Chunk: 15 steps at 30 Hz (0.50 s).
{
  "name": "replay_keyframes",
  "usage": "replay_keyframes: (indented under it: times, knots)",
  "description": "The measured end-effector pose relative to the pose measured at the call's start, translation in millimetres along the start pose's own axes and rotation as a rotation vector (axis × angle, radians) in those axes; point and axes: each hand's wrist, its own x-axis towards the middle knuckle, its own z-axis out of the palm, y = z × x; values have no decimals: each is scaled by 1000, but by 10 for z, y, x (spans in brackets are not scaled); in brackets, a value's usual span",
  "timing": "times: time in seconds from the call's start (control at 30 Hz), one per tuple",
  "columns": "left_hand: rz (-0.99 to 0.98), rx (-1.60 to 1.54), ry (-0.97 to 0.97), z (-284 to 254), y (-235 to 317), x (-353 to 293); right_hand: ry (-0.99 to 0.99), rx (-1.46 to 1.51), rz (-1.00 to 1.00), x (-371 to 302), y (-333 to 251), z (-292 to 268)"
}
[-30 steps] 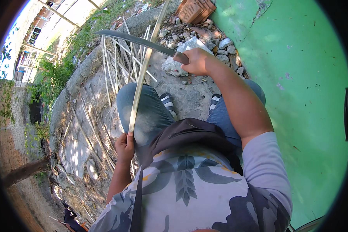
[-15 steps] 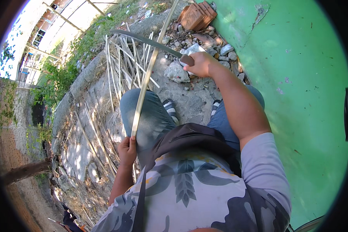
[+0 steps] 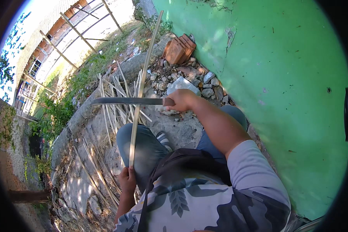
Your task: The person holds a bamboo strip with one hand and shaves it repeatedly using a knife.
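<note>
My left hand [image 3: 127,179] is closed around the near end of a long pale split-bamboo strip [image 3: 137,112], beside my left knee. The strip runs across that knee and slants up and away. In my right hand [image 3: 178,101] is the brown handle of a machete [image 3: 127,101], gripped out in front of my knees. Its dark, slightly curved blade points left and lies across the strip at about its middle. Whether the edge touches the strip I cannot tell. Beyond my left knee a heap of similar pale strips [image 3: 114,104] lies on the ground.
A green wall [image 3: 282,96] rises close along my right. Ahead are broken rocks [image 3: 183,86] and stacked orange bricks [image 3: 179,50]. More strips [image 3: 98,168] lie on the ground at left, inside a low curved stone edge [image 3: 75,120] with plants beyond it.
The machete has swung from slanting up-left to nearly level across the strip, and my right hand is lower in the picture. The view has shifted; my left hand still holds the strip.
</note>
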Motion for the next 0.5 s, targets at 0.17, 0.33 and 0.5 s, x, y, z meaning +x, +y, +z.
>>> replay_keyframes:
  times: [0.17,0.33,0.5]
  knots:
    - [112,107,37,32,-58,35,163,104,101,-151,-30,-78]
    - [114,152,50,1,-22,-25,264,143,-76,-303,-304,-90]
    - [133,158,70,34,49,-45,349,58,-311,-242,-355,44]
